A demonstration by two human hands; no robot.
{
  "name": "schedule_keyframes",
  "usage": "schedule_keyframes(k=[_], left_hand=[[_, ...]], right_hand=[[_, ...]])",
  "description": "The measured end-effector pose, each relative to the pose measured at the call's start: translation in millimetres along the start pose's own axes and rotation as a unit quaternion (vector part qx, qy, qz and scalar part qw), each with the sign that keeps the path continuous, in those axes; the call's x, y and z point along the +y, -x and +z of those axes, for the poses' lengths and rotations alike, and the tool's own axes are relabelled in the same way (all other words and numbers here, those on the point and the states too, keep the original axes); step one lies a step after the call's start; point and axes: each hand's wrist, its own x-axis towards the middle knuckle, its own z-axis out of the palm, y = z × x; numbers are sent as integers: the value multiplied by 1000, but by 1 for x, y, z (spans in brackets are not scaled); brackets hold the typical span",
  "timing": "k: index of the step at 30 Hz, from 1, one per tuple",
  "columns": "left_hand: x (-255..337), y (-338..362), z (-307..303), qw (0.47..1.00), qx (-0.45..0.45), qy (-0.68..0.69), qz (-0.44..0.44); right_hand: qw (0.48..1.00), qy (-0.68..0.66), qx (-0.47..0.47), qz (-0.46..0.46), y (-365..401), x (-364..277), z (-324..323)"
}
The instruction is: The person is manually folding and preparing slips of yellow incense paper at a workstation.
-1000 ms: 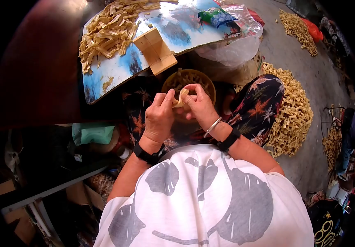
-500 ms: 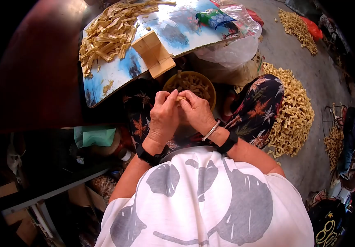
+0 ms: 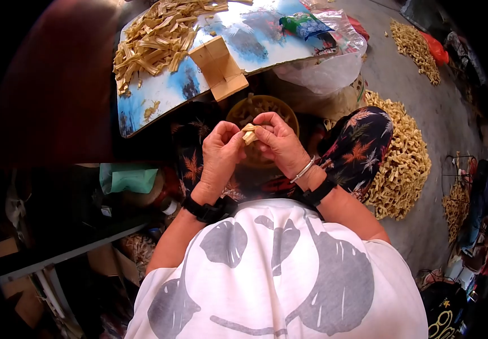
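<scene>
Between my two hands is a small pale-yellow knotted strip point(image 3: 249, 136), dry and folded-looking. My left hand point(image 3: 222, 151) pinches its left side between thumb and fingertips. My right hand point(image 3: 283, 146) grips the other side with the thumb on top, the index finger curved above it. Below and just beyond the hands stands a yellow bowl point(image 3: 294, 120) with similar knotted pieces point(image 3: 264, 105) in it, partly hidden by my hands.
A blue-and-white board point(image 3: 167, 101) bears a heap of flat yellow strips point(image 3: 156, 42), an angled wooden piece point(image 3: 219, 68) and a green-blue packet point(image 3: 306, 26). A clear plastic bag point(image 3: 326, 73) hangs at its right. Knotted pieces form a large pile point(image 3: 402, 155) on the floor right of my knee.
My hands have moved slightly apart, and the knotted strip between them shows more fully. My right index finger has lifted and curved. The view has shifted a little.
</scene>
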Motion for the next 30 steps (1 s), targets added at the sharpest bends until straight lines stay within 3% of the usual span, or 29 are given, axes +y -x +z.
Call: schedule_keyframes(k=[4, 10, 13, 14, 16, 17, 19, 20, 23, 26, 29, 30], left_hand=[[-2, 7, 2, 987, -21, 161, -5], [1, 9, -3, 997, 30, 53, 50], [2, 3, -21, 986, 52, -98, 121], [-1, -2, -28, 980, 68, -115, 149], [7, -2, -40, 995, 6, -94, 34], [4, -2, -40, 998, -25, 60, 0], [-2, -6, -40, 927, -88, 358, -61], [-2, -6, -36, 915, -93, 385, -76], [-5, 5, -10, 885, -117, 443, -84], [-4, -1, -10, 914, -102, 390, -54], [-1, -2, -12, 948, -82, 306, -28], [0, -1, -11, 958, -73, 276, -21]], right_hand=[[991, 106, 49, -63, -1, 1, 4], [982, 161, 8, -104, 7, -6, 17], [967, 237, -7, -89, 10, -19, 4], [903, 379, 5, -202, 10, -24, 0], [775, 525, 9, -352, 9, -31, 0], [773, 518, 29, -364, 11, -32, 3], [768, 501, 69, -393, 11, -31, 14], [762, 505, 81, -397, 10, -30, 17], [745, 519, 91, -410, 7, -18, 24], [731, 536, 20, -423, 7, -3, 27], [789, 508, 88, -334, 9, -18, 33], [819, 490, 66, -293, 6, -19, 30]])
